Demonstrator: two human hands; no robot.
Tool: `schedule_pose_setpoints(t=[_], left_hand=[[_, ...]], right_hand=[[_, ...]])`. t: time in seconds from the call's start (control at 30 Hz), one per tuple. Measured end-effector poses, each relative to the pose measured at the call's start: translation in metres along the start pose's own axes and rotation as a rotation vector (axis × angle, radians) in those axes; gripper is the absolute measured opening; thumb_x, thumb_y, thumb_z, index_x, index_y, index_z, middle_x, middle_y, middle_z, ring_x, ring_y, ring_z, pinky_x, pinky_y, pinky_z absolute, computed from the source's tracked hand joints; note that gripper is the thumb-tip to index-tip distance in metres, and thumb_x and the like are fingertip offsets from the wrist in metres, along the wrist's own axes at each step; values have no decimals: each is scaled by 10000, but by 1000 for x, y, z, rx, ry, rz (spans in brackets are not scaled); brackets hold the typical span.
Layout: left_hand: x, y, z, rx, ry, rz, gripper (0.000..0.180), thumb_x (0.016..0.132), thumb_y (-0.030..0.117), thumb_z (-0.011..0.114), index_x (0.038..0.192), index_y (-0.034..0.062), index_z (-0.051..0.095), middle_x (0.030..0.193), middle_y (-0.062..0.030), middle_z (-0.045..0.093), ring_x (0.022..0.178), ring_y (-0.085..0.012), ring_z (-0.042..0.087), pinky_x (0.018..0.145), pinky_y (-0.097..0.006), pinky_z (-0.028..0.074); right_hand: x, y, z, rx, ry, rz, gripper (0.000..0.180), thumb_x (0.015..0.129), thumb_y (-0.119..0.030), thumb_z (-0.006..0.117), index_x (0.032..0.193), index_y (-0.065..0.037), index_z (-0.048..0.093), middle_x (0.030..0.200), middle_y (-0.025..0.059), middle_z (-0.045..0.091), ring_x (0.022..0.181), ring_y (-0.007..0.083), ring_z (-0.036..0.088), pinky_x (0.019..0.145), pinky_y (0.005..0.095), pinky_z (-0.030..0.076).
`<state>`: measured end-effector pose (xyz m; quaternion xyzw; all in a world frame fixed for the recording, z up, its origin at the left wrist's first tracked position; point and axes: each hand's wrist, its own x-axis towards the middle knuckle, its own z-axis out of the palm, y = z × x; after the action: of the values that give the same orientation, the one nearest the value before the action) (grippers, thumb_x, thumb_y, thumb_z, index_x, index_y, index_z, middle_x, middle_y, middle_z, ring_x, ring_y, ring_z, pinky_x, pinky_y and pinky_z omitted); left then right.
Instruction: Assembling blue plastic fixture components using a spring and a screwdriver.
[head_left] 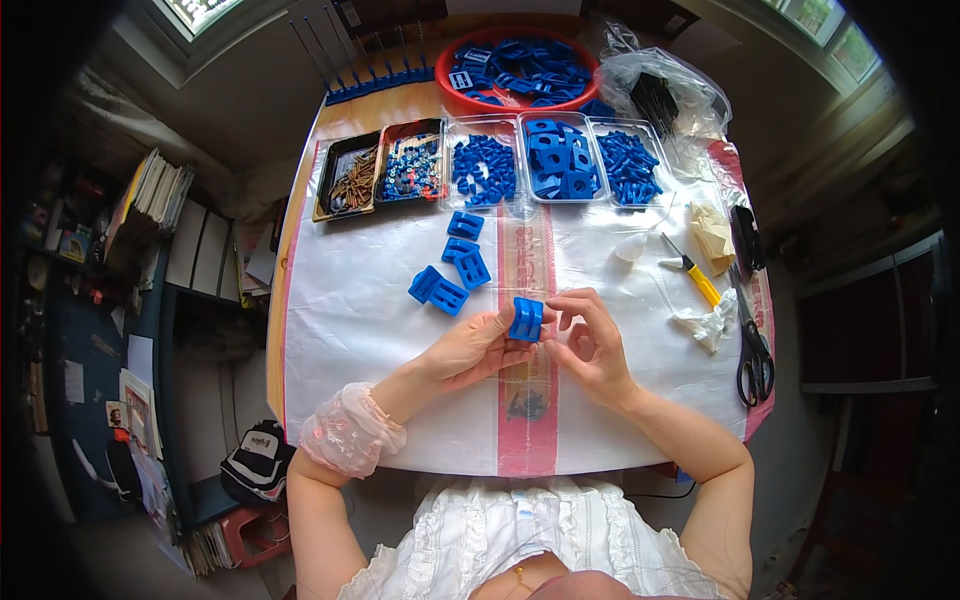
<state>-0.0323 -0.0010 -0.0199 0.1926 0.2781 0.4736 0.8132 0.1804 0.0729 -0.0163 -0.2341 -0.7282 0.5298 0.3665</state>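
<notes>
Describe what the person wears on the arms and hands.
Both hands, left and right, are bare: no gloves, and no rings that I can make out. The left arm has a pink lace cuff gathered near the elbow. The right arm is bare.

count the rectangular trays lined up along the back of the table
5, side by side. From the left: black tray of brown parts, black tray of mixed small bits, then three clear trays of blue parts. The red bowl behind isn't counted.
</notes>
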Motion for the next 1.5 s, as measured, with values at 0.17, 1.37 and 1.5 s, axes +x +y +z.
schedule_pose_setpoints(t=[0.17, 1.37, 1.5], left_hand=[[0, -2, -3, 7, -71, -5, 574, 1064, 479, 448, 1398, 21, 533, 1419, -91, 573, 1181, -140, 609, 1042, -317, 514], [-3, -19, 5, 212, 224, 231, 183, 1039, 165, 633, 1157, 43, 702, 990, 7, 674, 803, -45, 550, 729, -206, 475], [-2, -19, 4, 150, 234, 218, 171, 1040, 157, 631, 1152, 49, 700, 956, 25, 660, 791, -41, 549, 724, -198, 477]], right_hand=[[1, -3, 3, 41, -46, 46, 501, 799, -37, 782, 1273, -48, 621, 1155, 67, 578, 951, 133, 575, 699, 258, 436], [-6, 9, 3, -11, -74, 71, 427, 822, 105, 705, 1210, -68, 659, 919, -9, 656, 719, 29, 558, 554, 191, 409], [-4, 2, 8, 19, -29, 95, 381, 834, 100, 708, 1175, -67, 671, 889, -17, 672, 694, 19, 555, 549, 193, 407]])
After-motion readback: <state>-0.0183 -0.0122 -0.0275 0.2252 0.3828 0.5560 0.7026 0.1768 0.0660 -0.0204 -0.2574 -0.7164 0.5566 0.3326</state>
